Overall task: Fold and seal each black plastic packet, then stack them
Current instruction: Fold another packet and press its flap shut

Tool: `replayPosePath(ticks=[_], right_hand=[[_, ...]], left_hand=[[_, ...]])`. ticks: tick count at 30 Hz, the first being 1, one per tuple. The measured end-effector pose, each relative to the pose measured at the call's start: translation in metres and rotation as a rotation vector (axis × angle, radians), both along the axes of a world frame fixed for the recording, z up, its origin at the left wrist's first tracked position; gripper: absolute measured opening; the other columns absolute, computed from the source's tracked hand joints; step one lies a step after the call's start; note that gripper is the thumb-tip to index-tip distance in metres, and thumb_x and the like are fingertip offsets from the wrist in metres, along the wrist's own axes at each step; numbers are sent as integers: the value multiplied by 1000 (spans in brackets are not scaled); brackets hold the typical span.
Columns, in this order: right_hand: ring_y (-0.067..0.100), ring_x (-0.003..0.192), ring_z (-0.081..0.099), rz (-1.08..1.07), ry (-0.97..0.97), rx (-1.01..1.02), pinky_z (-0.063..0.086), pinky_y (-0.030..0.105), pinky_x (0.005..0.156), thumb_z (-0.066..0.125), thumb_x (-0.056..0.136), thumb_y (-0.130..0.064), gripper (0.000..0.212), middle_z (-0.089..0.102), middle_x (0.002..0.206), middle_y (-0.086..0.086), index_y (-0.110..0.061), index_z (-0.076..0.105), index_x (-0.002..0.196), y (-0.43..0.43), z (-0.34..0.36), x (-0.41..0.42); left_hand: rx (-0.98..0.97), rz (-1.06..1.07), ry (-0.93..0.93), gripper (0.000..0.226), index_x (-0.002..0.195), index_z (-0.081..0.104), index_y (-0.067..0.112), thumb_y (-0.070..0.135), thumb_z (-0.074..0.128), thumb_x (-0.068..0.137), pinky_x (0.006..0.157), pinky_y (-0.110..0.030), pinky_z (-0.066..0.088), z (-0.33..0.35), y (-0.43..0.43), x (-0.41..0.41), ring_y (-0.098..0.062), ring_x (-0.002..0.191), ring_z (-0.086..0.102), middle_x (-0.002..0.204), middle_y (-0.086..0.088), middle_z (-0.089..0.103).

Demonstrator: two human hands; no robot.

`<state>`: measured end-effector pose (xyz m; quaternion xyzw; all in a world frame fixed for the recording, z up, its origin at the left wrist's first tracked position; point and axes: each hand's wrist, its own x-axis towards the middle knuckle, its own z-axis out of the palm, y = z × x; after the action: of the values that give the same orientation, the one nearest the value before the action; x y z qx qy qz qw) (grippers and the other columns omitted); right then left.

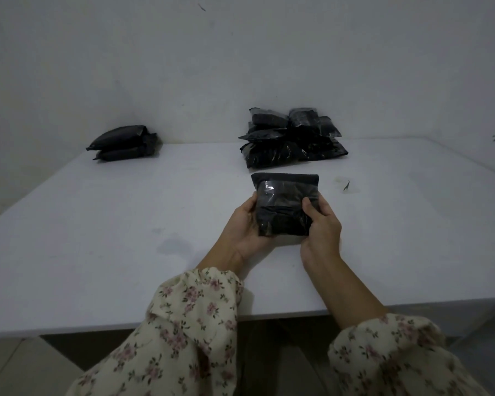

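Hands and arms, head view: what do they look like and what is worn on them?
The left hand and right hand are bare, with no gloves, rings or watch showing. The left sleeve and right sleeve are long, loose and cream, printed with small pink flowers and dark leaves, gathered at the cuffs. The right one sits farther up the forearm.

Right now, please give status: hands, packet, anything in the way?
Left hand and right hand both grip one black packet. Small pile far left, larger pile just behind packet. Nothing between.
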<state>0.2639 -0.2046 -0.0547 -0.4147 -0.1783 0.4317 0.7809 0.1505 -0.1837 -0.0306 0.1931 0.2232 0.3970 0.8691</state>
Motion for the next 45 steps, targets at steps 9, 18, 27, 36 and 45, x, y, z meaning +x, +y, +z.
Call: replayPosePath(ticks=[9,18,27,36,45], right_hand=[[18,102,64,-49,-4,-2,56,28,80,58,91,-4,31,67,109,2,-17,64,118,0,0,-6],[20,103,63,-108,-30,-41,55,26,74,59,91,-4,35,66,115,5,-14,62,124,7,1,-12],[20,88,65,11,-63,-124,54,26,70,64,88,-10,9,69,97,7,-12,68,96,33,14,-33],[16,79,61,225,-4,-199,45,25,62,70,84,-16,31,66,99,9,-8,59,112,94,41,-41],[22,70,54,205,274,-90,50,27,53,56,95,-9,8,55,87,13,-5,54,88,202,101,8]], left_hand=[[25,163,106,28,120,56,1,12,42,99,62,-38,60,-7,4,4,-31,82,70,102,-24,67],[485,503,525,20,113,62,26,22,51,98,85,-34,55,-20,8,-1,-19,103,65,115,-5,67],[411,557,590,30,122,62,7,5,57,92,99,-45,48,-18,35,-23,-28,106,65,111,-14,69],[205,615,455,27,120,61,-1,7,53,95,96,-39,50,31,110,-14,-26,99,62,108,-15,65],[831,552,1496,47,147,34,22,38,30,102,114,-40,19,22,208,-22,-24,142,21,152,-4,32]])
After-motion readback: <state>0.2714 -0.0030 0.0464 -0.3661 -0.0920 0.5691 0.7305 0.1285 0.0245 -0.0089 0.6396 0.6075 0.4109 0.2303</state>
